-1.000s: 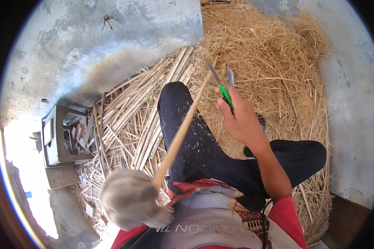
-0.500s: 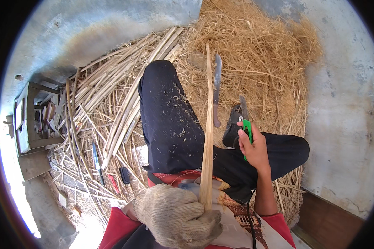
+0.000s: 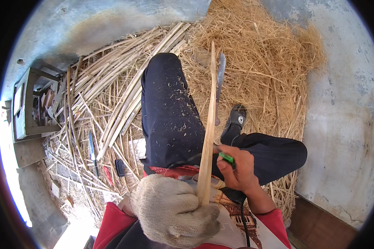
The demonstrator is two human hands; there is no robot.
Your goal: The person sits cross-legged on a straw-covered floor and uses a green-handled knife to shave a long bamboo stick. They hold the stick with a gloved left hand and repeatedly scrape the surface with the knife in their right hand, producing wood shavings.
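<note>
A knitted, off-white work glove covers my left hand [image 3: 174,211], whose fingers are closed round the wide near end of a long pale bamboo strip [image 3: 209,137]. The strip points away from me, narrowing toward the straw. My bare right hand [image 3: 239,168] grips a green-handled utility knife [image 3: 227,158], mostly hidden in the fist. Its blade end lies at the strip's right edge; whether it touches I cannot tell. Just right of the strip, a machete [image 3: 220,79] with a brown handle lies on the ground, partly behind the strip.
Split bamboo strips [image 3: 124,95] are heaped at the left, brown fibrous shavings [image 3: 257,58] at the far right. Another knife [image 3: 92,151], a black case [image 3: 119,167] and a red object [image 3: 108,176] lie left of my bent leg [image 3: 170,116]. A wooden frame [image 3: 37,103] stands by the wall.
My right hand has come nearer and left, bringing the utility knife from beside the shoe to the strip's edge. The blade has swung from pointing away to pointing left. My left hand still holds the strip.
</note>
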